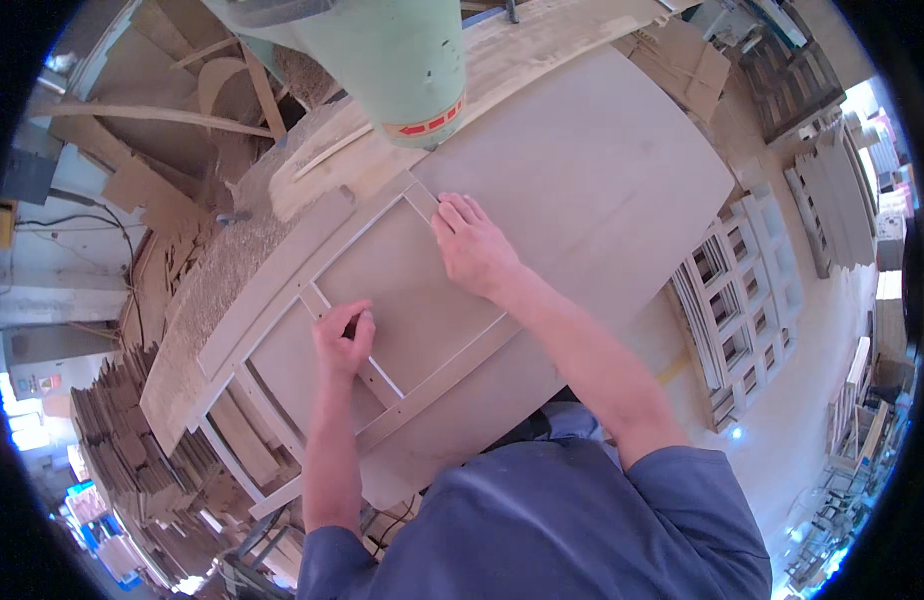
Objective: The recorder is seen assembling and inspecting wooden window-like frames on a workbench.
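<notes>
A long, narrow wooden frame with several crossbars lies diagonally over a large flat board. Its left end sticks out past the board. My left hand is curled closed over a middle crossbar, which passes beneath it; the fingers' undersides are hidden. At the frame's far right end, my right hand has its fingers bent down over the short end rail. Along the far side of the frame lies a loose flat strip of board.
A pale green machine column with a red arrow band rises just beyond the board. Sawdust coats the worktop at far left. Stacked boards stand at lower left. More slotted frames are stacked on the floor to the right.
</notes>
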`<action>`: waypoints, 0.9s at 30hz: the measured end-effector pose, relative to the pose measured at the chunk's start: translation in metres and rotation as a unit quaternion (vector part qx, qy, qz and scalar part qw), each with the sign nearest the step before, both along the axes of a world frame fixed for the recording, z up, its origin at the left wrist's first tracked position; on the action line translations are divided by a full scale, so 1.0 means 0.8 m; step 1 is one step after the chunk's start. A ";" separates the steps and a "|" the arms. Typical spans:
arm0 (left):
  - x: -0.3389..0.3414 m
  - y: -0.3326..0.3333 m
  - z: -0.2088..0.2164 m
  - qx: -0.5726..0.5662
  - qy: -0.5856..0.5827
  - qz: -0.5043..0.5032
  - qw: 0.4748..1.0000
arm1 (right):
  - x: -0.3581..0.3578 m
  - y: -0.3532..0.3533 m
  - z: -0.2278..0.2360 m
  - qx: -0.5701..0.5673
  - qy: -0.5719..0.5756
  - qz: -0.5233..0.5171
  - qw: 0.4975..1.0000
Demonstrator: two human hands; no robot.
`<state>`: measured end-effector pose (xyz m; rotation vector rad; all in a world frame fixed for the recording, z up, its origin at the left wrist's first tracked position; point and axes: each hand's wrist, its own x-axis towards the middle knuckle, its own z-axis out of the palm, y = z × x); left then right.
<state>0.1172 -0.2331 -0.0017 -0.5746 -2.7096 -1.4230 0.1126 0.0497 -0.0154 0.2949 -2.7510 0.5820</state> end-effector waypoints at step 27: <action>-0.019 0.007 -0.009 0.051 0.092 -0.016 0.994 | -0.014 0.009 -0.014 0.062 0.001 0.025 0.998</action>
